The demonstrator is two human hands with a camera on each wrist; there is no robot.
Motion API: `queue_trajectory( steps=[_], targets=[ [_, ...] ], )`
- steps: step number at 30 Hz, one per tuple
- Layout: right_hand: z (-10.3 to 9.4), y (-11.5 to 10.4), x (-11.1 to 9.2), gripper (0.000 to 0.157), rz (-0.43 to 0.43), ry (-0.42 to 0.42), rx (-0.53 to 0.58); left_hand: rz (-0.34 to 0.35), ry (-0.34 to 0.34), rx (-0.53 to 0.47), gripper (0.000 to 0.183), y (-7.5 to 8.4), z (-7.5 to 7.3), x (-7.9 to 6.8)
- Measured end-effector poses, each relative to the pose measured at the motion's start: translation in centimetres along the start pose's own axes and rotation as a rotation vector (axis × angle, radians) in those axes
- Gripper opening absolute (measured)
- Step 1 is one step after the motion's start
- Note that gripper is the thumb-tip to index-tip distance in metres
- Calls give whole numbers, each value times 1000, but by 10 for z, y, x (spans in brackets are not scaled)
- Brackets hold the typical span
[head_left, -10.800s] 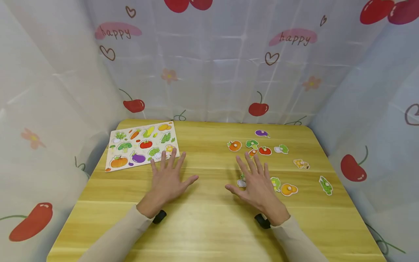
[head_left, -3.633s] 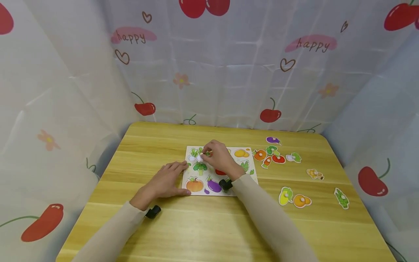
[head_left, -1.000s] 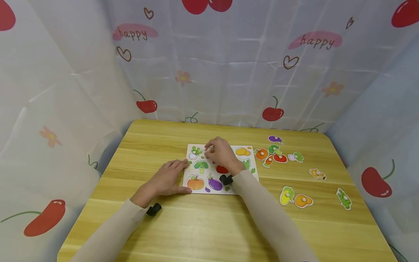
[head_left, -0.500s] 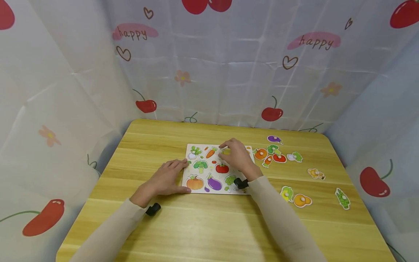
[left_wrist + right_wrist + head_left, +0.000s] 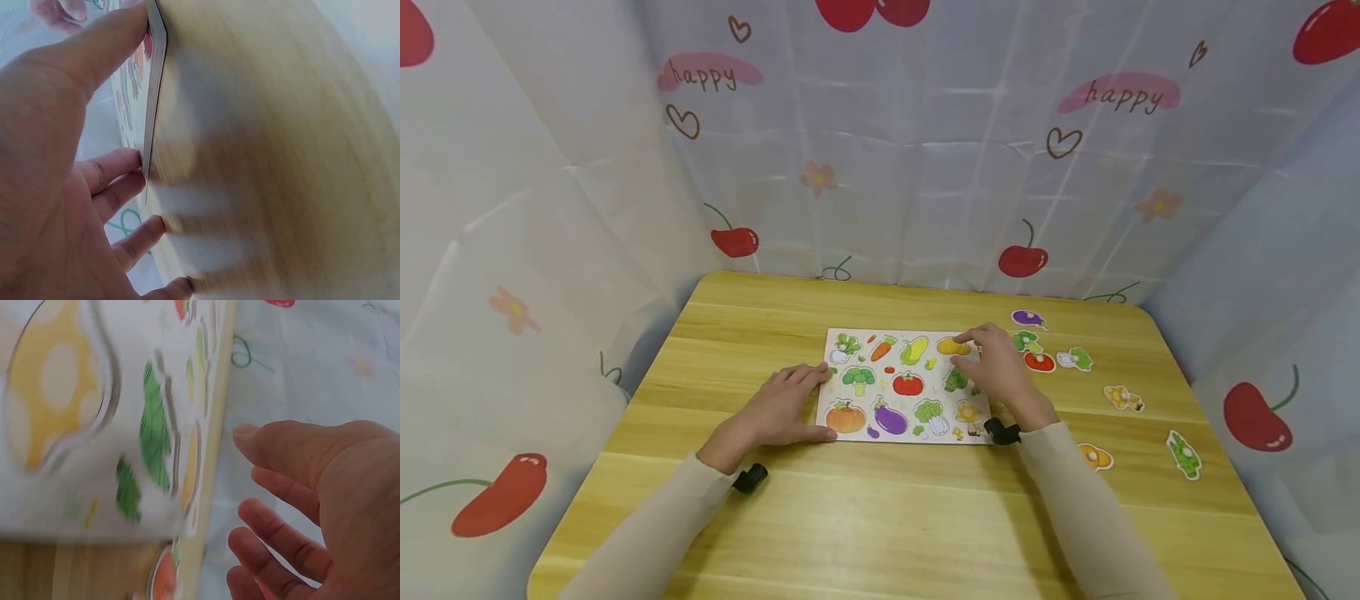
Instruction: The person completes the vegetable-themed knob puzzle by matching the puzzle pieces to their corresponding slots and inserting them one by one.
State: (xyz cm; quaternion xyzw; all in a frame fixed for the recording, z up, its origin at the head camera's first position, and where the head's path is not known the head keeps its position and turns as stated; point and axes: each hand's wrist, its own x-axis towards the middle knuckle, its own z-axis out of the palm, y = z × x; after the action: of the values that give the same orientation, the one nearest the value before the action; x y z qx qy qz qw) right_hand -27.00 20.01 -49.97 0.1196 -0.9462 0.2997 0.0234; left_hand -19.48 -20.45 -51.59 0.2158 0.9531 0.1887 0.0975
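A vegetable puzzle board (image 5: pixel 876 400) lies flat on the table, showing a turnip (image 5: pixel 845 347), carrot, corn, broccoli, tomato, pumpkin and eggplant among its pictures. My left hand (image 5: pixel 772 410) rests at its left edge, thumb at the near corner and fingertips along the side; the left wrist view has the thumb (image 5: pixel 119 40) against the board's edge. Over the board's far right part hovers my right hand (image 5: pixel 1000 372), thumb and index finger apart with nothing between them. In the right wrist view the fingers of the right hand (image 5: pixel 294 500) are loosely bent beside the board.
Loose knobbed pieces lie to the right: an eggplant (image 5: pixel 1028 318), broccoli (image 5: pixel 1024 340), tomato (image 5: pixel 1040 362), bok choy (image 5: pixel 1075 359), mushroom (image 5: pixel 1123 398), green pea pod (image 5: pixel 1184 455) and orange squash (image 5: pixel 1096 456). My right arm covers others. A printed curtain (image 5: pixel 910 192) surrounds the wooden table (image 5: pixel 850 517).
The board came from the left to the middle. The turnip piece, pinched by my right hand earlier, is in the board's upper left. My right hand has since moved right; the left stays put.
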Motion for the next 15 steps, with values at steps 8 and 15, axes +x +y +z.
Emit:
queue_trajectory(
  steps=[8,15],
  targets=[
    [-28,40,-14,37,13,57,-48,-1,4,2,109,-1,2,1],
    [-43,75,-24,37,41,32,-84,-3,7,2,108,-3,4,1]
  ],
)
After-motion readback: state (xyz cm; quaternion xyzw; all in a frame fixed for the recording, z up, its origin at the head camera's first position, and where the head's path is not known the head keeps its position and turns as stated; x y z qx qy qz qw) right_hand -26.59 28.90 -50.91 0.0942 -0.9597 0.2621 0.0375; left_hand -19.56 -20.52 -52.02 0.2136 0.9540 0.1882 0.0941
